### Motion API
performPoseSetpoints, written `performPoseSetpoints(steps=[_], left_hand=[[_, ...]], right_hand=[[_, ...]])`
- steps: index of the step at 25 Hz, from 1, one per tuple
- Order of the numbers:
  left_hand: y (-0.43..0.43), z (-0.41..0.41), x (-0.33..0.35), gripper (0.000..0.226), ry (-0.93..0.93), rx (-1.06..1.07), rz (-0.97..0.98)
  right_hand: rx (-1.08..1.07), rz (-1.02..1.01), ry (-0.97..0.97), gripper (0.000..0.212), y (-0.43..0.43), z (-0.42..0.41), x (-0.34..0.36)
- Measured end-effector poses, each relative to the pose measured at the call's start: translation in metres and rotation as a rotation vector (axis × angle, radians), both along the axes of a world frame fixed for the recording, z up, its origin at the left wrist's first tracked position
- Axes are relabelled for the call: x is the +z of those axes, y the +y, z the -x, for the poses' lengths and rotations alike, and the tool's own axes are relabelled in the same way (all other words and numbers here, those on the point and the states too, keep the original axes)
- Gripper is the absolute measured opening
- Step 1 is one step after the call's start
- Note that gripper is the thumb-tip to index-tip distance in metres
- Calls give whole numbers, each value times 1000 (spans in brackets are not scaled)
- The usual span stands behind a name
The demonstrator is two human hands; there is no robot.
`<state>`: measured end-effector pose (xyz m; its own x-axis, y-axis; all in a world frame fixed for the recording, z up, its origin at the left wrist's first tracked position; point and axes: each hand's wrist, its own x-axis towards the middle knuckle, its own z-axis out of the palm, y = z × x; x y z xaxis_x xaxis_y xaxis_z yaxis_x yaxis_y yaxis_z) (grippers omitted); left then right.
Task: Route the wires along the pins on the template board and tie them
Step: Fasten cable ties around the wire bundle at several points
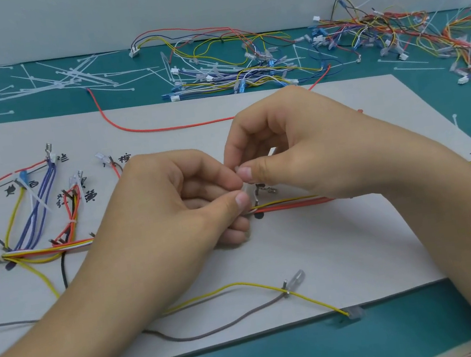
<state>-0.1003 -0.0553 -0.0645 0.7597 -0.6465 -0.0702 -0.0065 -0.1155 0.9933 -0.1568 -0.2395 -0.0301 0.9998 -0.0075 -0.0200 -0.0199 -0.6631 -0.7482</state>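
Observation:
A pale grey template board (313,246) with handwritten labels lies on the green mat. A bundle of red, yellow, white and orange wires (44,250) runs across it from left to right, tied at the left with a white cable tie (0,256). At mid-board my left hand (177,204) and my right hand (294,152) meet over the bundle. Both pinch a small white cable tie (245,188) between thumb and forefinger, just above the wires. Branches of blue, yellow and red wires (41,202) fan up at the left.
A loose yellow wire (243,283) and a grey wire (207,333) lie at the board's near edge. A red wire (166,127) loops over the far edge. Spare white cable ties (63,80) lie far left; heaps of finished wire harnesses (242,65) fill the far right.

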Motion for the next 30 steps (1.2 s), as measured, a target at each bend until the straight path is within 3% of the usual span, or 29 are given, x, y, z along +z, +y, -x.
performPoseSetpoints(steps=[12,30], left_hand=[[0,-4,-1,29,53,10,53],[-1,-5,-1,31,36,10,71]], right_hand=[[16,2,34,13,-2,2,5],[23,22,69,13,1,3,7]])
